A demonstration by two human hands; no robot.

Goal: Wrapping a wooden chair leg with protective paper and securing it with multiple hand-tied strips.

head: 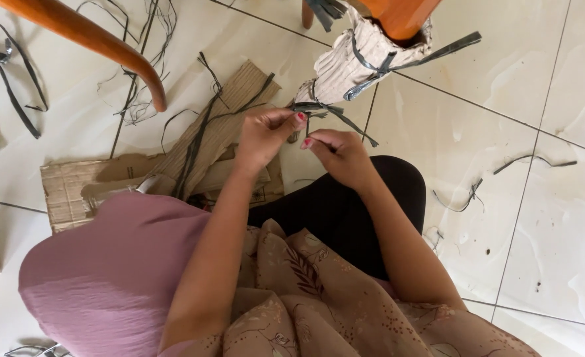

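Nearest to us, a brown patterned cloth (305, 291) and a mauve garment (107, 264) cover the lap, cut off at the lower edge. Beyond them, our left hand (266, 135) pinches a dark strap (319, 109) between thumb and forefinger; our right hand (338, 155), fingers curled narrow, grips the same strap just beside it. The strap is knotted around a corrugated cardboard wrap (345, 66) directly beyond both hands. The wrap's long axis runs diagonally, from the hands up and away toward an orange wooden leg (398, 16) that enters its far end. A second strap (404, 63) binds the wrap farther up. How the knot sits under the fingers we cannot tell. Left of the wrap lie flat cardboard pieces (107, 185), partly hidden by the arm, on the pale tiled floor (537, 198).
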